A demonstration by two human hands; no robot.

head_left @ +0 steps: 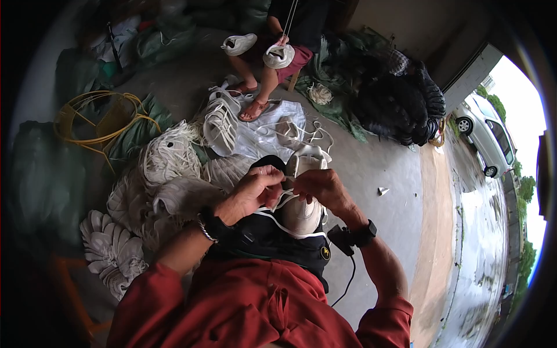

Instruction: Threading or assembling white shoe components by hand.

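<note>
A white shoe (301,219) lies on my lap over dark cloth, its heel end away from me and its toe towards me. My left hand (259,188) is closed in a pinch at the left side of the shoe's opening, on a white shoelace (281,201). Close beside it, my right hand (321,188) pinches the lace too, above the shoe's tongue area. Loose lace trails across the shoe and down around its toe. The fingers hide much of the lacing.
To my left are heaps of white shoe uppers (172,156) and a yellow round frame (98,119). Across from me a seated person holds a white shoe (278,56) by its laces. Black bundles (400,104) lie at the far right; a car (490,133) stands outside.
</note>
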